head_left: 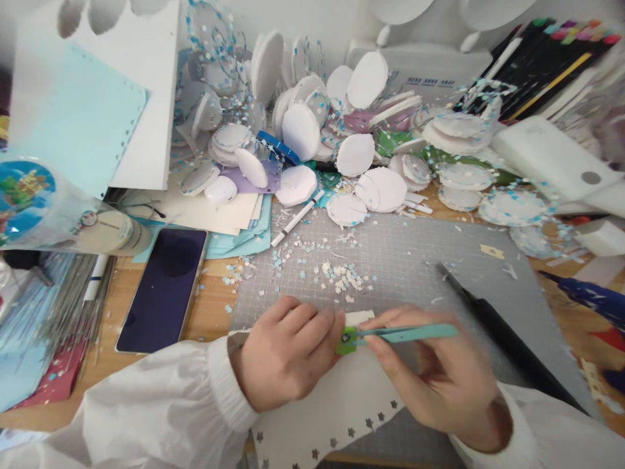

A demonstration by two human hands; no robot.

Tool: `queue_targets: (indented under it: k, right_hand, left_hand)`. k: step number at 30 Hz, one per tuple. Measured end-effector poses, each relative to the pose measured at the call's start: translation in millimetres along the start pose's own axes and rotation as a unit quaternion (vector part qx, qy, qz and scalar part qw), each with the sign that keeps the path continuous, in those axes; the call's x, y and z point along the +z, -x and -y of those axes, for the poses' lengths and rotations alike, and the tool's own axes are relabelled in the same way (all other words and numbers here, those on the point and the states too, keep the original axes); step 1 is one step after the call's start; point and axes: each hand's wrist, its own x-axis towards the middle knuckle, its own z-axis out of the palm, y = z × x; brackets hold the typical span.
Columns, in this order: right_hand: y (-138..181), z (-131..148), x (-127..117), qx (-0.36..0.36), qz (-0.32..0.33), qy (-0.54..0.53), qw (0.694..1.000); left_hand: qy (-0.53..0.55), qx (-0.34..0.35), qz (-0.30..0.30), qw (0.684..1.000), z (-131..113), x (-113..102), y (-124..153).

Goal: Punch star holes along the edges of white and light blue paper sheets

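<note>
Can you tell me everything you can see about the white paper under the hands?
The white paper looks like a thin, plain, slightly creamy sheet. Little dark flower-like holes run along its near edge. It lies at a slant, mostly over the gray gridded mat, and its nearest part runs out of the picture. The left hand covers some of it, with a small green tool at its far part. The right hand hides more.

Left of a cutting mat [415,247] on the counter [215,293], a phone [163,293]; on the mat, paper [332,410] before scattered confetti [342,277]; behind, piled discs [355,155].
</note>
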Motion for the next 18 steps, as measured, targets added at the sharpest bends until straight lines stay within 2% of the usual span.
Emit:
queue_targets:
  k: [3, 6, 18]
  right_hand:
    - [-1, -2, 2, 0.061, -0.017, -0.043, 0.997]
    - [-7, -1, 2, 0.093, -0.017, -0.079, 0.992]
    - [-9, 1, 3, 0.108, -0.044, -0.111, 0.987]
  left_hand:
    - [0.001, -0.005, 0.002, 1.0, 0, 0, 0]
    - [0.005, -0.008, 0.002, 1.0, 1, 1, 0]
    - [0.022, -0.016, -0.003, 1.0, 1, 0, -2]
